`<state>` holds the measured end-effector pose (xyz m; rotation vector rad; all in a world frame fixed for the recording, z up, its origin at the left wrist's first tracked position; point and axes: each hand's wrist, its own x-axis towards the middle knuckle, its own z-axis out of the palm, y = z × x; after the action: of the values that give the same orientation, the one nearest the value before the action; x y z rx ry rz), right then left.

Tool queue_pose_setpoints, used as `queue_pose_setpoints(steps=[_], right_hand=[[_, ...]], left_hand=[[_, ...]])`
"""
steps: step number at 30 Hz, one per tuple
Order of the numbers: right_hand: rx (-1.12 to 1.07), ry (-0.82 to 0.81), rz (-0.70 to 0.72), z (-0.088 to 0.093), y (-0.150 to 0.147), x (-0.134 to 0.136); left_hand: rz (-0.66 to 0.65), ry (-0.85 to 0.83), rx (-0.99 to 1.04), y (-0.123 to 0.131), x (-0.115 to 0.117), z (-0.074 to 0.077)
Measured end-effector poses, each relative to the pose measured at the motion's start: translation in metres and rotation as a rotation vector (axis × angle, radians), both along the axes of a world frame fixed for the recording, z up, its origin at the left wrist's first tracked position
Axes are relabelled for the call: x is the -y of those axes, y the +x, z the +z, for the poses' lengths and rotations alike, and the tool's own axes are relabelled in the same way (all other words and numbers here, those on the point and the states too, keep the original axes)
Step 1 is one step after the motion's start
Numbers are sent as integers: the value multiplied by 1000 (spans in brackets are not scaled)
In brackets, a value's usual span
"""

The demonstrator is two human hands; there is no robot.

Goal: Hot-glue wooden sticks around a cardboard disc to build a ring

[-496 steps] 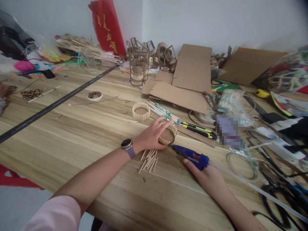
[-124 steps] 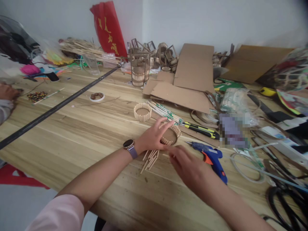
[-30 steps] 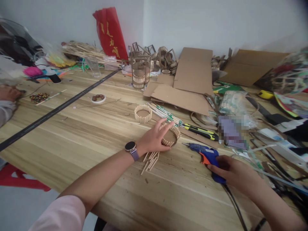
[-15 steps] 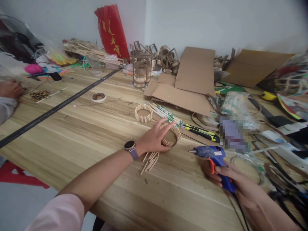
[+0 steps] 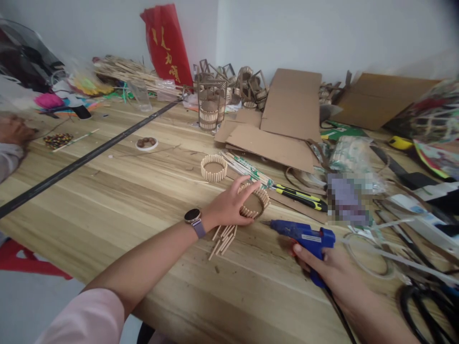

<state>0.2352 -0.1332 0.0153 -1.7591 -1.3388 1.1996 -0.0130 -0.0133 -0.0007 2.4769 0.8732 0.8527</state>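
My left hand (image 5: 229,206), with a watch on its wrist, curls around a small round cardboard ring edged with short wooden sticks (image 5: 255,203) and steadies it on the wooden table (image 5: 107,200). My right hand (image 5: 324,267) grips a blue glue gun (image 5: 304,236) by its handle. The gun's nozzle points left and stops a short way from the ring. A loose pile of short wooden sticks (image 5: 223,240) lies just below my left hand.
A second stick-edged ring (image 5: 214,167) sits farther back, beside wrapped chopsticks (image 5: 244,167) and yellow-black pliers (image 5: 301,196). Cardboard sheets (image 5: 283,124), stick models (image 5: 210,102) and a red bag (image 5: 165,43) line the rear. Another person's hand (image 5: 12,131) rests at far left. Black scissors (image 5: 426,306) lie right.
My right hand has picked the glue gun off the table and swung its nozzle left toward the ring. My left hand has kept its hold on the ring.
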Motion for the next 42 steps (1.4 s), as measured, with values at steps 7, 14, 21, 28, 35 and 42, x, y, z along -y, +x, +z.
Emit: queue_pose_setpoints(steps=[7,14,21,28,35,42], right_hand=[[298,197,93,1,-9,-8],[340,247,126,4,-16,-10],[339,234,133,7,-20,-12],[362,224,128,6,-21,-12],[374,246,135,4,-20,-12],[352,246,138,6,-22,-12]], left_hand=[[14,-6,-16,0,1,1],[8,-11,-15,-1,1,1],[14,-13,-24,0,2,2],[6,-1,-16,-1,1,2],[2,4,-1,0,0,-2],[9,1,-17,0,0,1]])
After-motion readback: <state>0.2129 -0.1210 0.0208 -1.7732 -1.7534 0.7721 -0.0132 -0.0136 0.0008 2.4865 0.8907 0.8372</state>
